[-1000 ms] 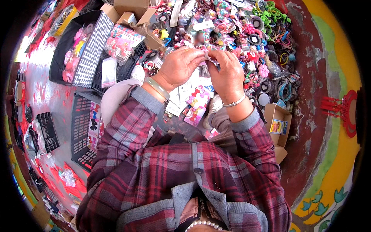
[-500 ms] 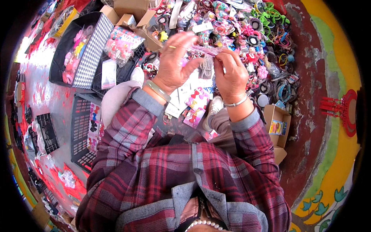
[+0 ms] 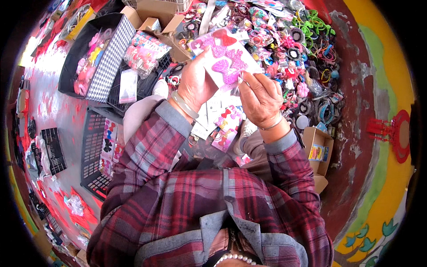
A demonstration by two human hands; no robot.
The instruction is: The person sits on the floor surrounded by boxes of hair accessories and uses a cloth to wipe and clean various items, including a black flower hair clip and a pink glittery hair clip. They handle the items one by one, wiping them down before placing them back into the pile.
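A pale card with glittery pink and red bows (image 3: 226, 62) is held up in front of me, its face toward me. My left hand (image 3: 195, 82) is closed on the card's left edge, the thumb over the front and the other fingers mostly hidden behind it. At the card's lower right edge, my right hand (image 3: 261, 100) has thumb and forefinger pinched together. What sits between those fingertips is too small to make out. Below the hands lies another bow card (image 3: 227, 127), pink with bows in several colours, beside some white cards (image 3: 201, 129).
A heap of hair accessories (image 3: 289, 58) spreads ahead and to the right. On the left stand a houndstooth-sided bin (image 3: 109, 60), a dark plastic basket (image 3: 91, 153) with bow cards, and an open cardboard box (image 3: 155, 11). A small carton (image 3: 321, 142) lies by my right forearm.
The card has been turned from nearly edge-on to face me. My left hand has closed on its left side, and my right hand has shifted slightly down to its lower right edge.
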